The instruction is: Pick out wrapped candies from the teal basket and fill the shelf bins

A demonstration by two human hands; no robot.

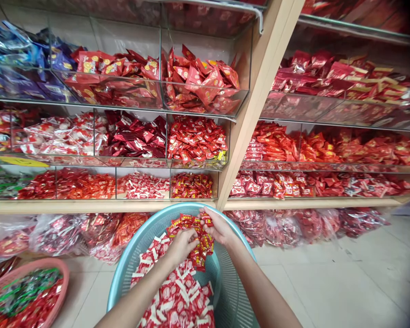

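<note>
A large teal basket (237, 278) stands below the shelves, holding red-and-white candy packets (177, 296) and, near its far side, red-and-yellow packets (203, 243). Over the red-and-yellow packets, my left hand (182, 246) is closed with fingers bent together; what they hold, if anything, is too small to name. My right hand (218, 228) is at the basket's far right, its fingers and thumb round some red-and-yellow packets. Both hands are inside the basket's rim, a small gap apart.
Wooden shelves (259, 86) with clear bins of wrapped candies rise in front. Plastic bags of candies (283, 230) lie beneath the lowest shelf. At the lower left, a pink basket (63, 282) with green and red packets sits on the tiled floor (314, 282).
</note>
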